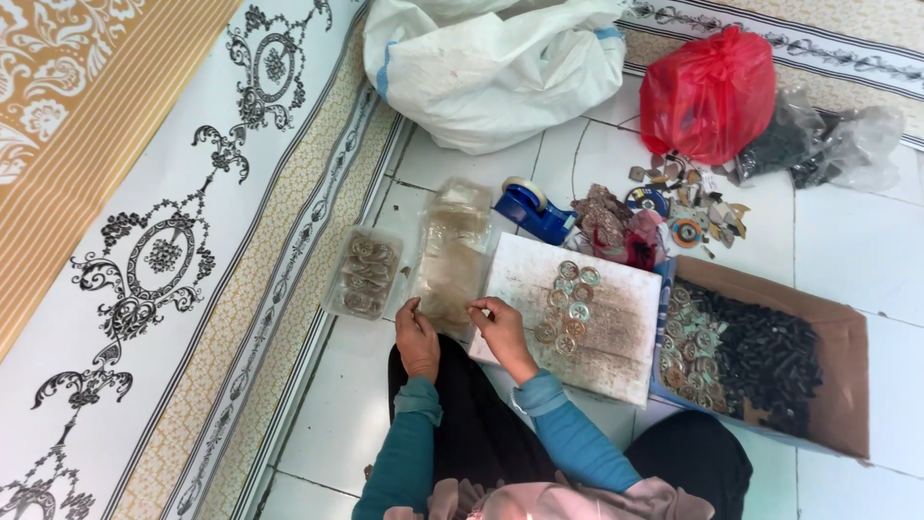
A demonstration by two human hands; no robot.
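Note:
My left hand (416,337) and my right hand (500,326) both pinch the near end of a stack of clear plastic bags (450,258) that lies on the tiled floor in front of my knees. Just right of the hands lies a white board (621,332) carrying two short rows of small round metal rings (568,303). Left of the bags sits a filled clear packet of the same rings (364,273).
A cardboard box (847,337) at the right holds black small parts and more rings. Beyond it lie a blue tape dispenser (529,207), scattered scraps, a red plastic bag (710,93), dark clear bags (818,144) and a big white sack (491,67). A patterned carpet (164,241) covers the left.

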